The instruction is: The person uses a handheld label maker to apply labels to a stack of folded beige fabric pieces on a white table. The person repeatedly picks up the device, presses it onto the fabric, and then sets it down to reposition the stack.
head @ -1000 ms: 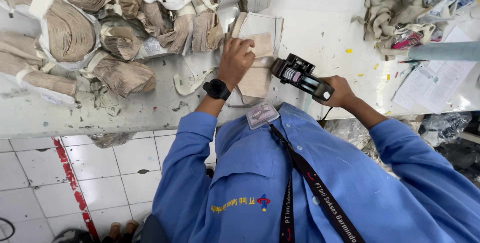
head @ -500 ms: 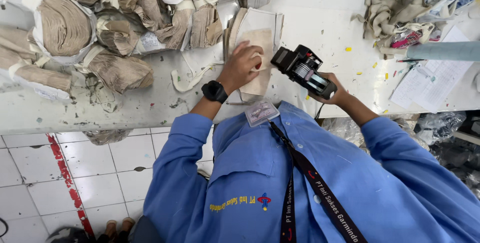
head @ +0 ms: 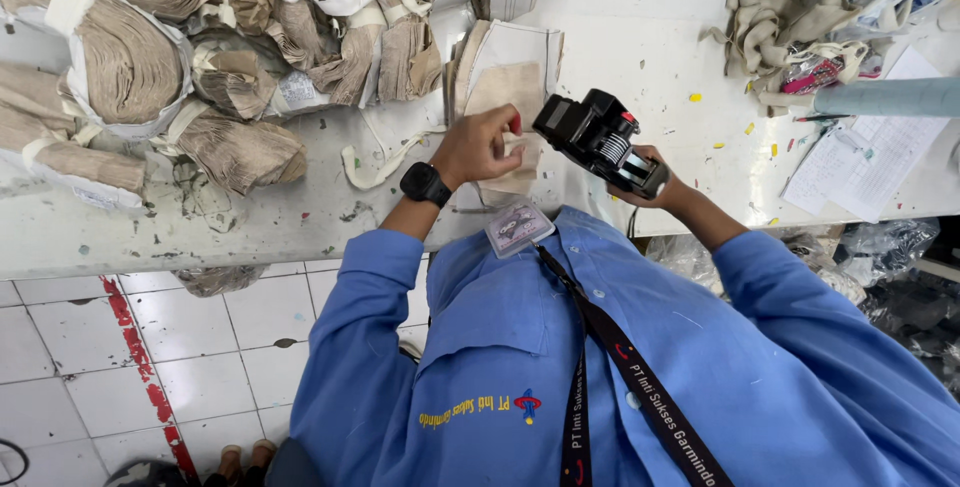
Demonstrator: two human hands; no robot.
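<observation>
My left hand, with a black watch on the wrist, hovers over a stack of beige cut fabric pieces on the white table. Its fingers are curled and pinch a small red sticker. My right hand grips a black hand-held label gun, raised above the table edge. The gun's front end points at the fingertips of my left hand, very close to them. A badge on a dark lanyard hangs at my chest over the blue shirt.
Tied bundles of brown-beige fabric crowd the table's left and back. A heap of cream strips and a sheet of paper lie at the right, with small yellow scraps scattered between. White tiled floor shows below the table edge.
My right hand lifted the label gun and swung it left toward my left hand. My left hand came off the flat fabric stack and curled its fingers.
</observation>
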